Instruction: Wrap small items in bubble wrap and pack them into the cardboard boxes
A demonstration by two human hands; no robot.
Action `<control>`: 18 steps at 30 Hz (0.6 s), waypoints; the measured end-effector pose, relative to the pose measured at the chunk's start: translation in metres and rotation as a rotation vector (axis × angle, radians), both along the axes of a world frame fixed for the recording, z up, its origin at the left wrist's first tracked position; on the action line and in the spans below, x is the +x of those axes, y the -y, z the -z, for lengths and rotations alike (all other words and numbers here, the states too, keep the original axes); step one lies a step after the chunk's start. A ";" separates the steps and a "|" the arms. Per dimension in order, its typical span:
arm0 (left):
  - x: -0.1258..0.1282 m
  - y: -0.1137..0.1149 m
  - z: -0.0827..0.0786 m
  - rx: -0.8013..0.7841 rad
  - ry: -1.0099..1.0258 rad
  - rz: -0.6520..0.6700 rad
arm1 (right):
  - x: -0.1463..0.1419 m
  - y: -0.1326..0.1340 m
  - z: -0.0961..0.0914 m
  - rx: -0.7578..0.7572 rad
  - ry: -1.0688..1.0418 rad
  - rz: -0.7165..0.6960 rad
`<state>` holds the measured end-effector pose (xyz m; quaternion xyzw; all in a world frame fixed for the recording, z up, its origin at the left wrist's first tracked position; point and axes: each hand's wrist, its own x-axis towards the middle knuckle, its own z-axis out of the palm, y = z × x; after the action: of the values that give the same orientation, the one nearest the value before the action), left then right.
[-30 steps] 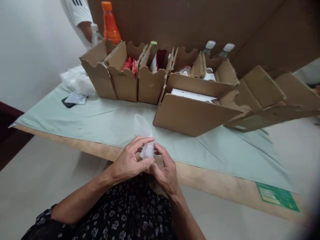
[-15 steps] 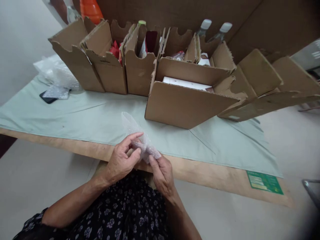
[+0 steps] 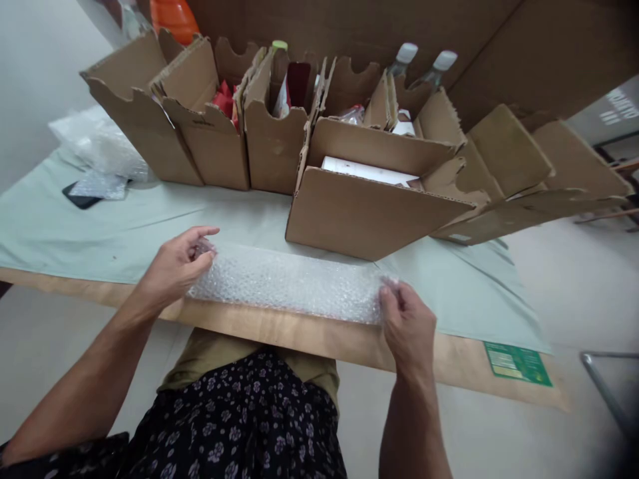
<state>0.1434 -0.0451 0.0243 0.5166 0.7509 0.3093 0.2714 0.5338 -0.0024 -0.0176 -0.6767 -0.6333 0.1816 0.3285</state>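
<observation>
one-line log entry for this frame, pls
left hand: pinches strip end | right hand: pinches other end | bubble wrap strip: spread flat at table edge | cardboard boxes: behind

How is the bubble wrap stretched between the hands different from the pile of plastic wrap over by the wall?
The bubble wrap strip lies flat and stretched out near the table's front edge; the plastic pile sits crumpled in a heap at the far left. The left hand and right hand each pinch an end of the strip; nothing touches the pile. The strip looks long and narrow, the pile bulky. Both are clear and whitish.
</observation>
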 end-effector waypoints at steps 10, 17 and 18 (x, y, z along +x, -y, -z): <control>0.042 0.010 0.020 0.389 -0.524 0.290 | -0.039 0.017 -0.002 0.297 0.292 -0.195; 0.077 0.009 0.059 0.147 -0.568 0.573 | -0.134 0.000 0.008 -0.004 0.244 -0.771; 0.075 0.009 0.064 0.137 -0.576 0.575 | -0.123 -0.001 0.012 -0.026 0.249 -0.741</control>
<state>0.2183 -0.0539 -0.0396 0.7876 0.5989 0.1129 0.0905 0.4104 -0.0010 -0.0293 -0.4232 -0.8675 0.2121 0.1528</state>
